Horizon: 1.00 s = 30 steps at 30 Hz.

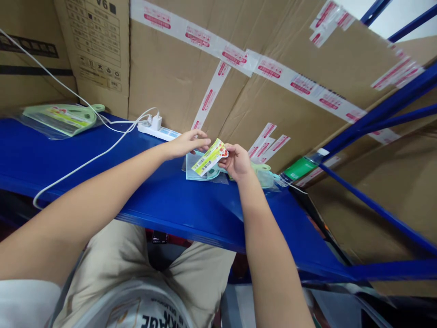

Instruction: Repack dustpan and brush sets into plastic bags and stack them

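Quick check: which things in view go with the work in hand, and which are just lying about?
In use, it seems:
printed card, in the right hand, left hand beside it
light-blue plastic piece, partly behind the card
probably the bagged pale-green piece, bearing a similar card

Apparently just lying about:
green-labelled bottle
white power strip
phone

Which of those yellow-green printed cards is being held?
The card pinched in the right hand, near the centre; the far-left card lies untouched on a pale green plastic item.
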Each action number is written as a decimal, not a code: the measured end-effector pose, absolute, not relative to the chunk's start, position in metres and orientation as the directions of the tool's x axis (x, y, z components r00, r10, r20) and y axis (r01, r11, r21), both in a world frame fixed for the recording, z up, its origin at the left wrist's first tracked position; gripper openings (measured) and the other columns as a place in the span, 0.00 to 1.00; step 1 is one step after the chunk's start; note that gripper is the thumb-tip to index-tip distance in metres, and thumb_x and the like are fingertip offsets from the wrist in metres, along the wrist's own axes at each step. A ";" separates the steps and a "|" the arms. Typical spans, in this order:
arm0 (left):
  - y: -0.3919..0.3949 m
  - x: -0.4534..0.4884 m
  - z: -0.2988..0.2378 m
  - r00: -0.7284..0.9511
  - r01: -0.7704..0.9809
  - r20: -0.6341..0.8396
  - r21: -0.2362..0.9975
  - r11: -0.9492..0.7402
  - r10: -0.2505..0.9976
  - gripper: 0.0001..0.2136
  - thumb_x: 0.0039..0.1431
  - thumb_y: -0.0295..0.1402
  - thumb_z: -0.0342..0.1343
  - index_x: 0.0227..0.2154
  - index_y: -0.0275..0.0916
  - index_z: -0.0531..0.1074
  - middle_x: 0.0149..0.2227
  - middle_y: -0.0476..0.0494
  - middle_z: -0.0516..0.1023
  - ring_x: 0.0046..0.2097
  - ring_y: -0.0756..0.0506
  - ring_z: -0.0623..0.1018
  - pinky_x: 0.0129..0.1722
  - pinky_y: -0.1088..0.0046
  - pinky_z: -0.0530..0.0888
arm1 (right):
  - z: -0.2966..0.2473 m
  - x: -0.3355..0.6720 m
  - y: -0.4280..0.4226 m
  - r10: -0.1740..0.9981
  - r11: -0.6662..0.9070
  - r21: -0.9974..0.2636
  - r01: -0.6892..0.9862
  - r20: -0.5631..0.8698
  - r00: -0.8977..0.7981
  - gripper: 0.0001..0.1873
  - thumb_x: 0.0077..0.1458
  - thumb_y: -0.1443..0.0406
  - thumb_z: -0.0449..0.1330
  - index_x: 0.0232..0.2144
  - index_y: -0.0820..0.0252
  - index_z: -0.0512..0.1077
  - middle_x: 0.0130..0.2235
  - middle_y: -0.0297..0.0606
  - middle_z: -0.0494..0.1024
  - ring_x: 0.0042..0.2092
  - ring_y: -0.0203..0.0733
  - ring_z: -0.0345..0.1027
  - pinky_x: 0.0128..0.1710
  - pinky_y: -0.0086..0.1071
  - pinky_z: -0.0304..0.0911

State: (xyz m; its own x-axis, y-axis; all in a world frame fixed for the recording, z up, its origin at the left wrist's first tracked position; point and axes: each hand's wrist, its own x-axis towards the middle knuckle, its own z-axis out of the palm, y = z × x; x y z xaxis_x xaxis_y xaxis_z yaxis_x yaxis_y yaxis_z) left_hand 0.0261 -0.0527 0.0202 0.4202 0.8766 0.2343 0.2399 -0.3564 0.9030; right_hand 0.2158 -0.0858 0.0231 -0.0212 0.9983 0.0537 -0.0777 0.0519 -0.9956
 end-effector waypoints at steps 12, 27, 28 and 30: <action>-0.042 0.043 0.000 0.204 0.276 0.107 0.947 -0.162 0.973 0.19 0.60 0.28 0.66 0.53 0.36 0.70 0.27 0.50 0.77 0.28 0.50 0.76 0.37 0.66 0.77 | 0.017 0.213 -0.074 0.972 -0.058 -0.974 0.218 -0.005 0.233 0.12 0.58 0.65 0.63 0.25 0.57 0.66 0.23 0.27 0.65 0.18 0.28 0.52 0.15 0.23 0.43; -0.047 0.040 -0.002 0.257 0.758 0.141 0.585 -0.290 0.956 0.25 0.58 0.28 0.62 0.59 0.32 0.69 0.38 0.38 0.86 0.43 0.39 0.85 0.45 0.66 0.77 | 0.015 0.237 -0.067 0.892 -0.111 -0.683 0.722 0.252 0.375 0.05 0.55 0.65 0.59 0.27 0.57 0.72 0.36 0.40 0.81 0.41 0.43 0.74 0.44 0.33 0.67; -0.048 0.041 -0.002 0.256 0.772 0.158 0.561 -0.300 0.954 0.24 0.57 0.28 0.63 0.58 0.32 0.70 0.39 0.37 0.85 0.45 0.38 0.85 0.46 0.66 0.77 | 0.013 0.239 -0.066 0.889 -0.108 -0.659 0.745 0.271 0.368 0.05 0.54 0.65 0.58 0.28 0.58 0.73 0.38 0.41 0.82 0.43 0.45 0.75 0.47 0.34 0.67; -0.047 0.042 -0.003 0.245 0.781 0.174 0.547 -0.301 0.954 0.24 0.57 0.27 0.63 0.57 0.32 0.71 0.40 0.36 0.84 0.47 0.38 0.84 0.47 0.67 0.76 | 0.011 0.241 -0.064 0.891 -0.103 -0.637 0.764 0.282 0.355 0.07 0.54 0.64 0.57 0.30 0.59 0.75 0.40 0.43 0.83 0.45 0.47 0.75 0.49 0.36 0.67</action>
State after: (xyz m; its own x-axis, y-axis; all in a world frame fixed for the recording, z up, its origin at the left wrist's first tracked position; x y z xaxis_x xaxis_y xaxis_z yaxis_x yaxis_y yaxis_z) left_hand 0.0425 -0.0471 -0.0026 0.2454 0.9536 0.1742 0.7809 -0.3010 0.5473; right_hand 0.2415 -0.0642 0.0113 0.3552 0.8913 0.2818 0.7640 -0.1031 -0.6370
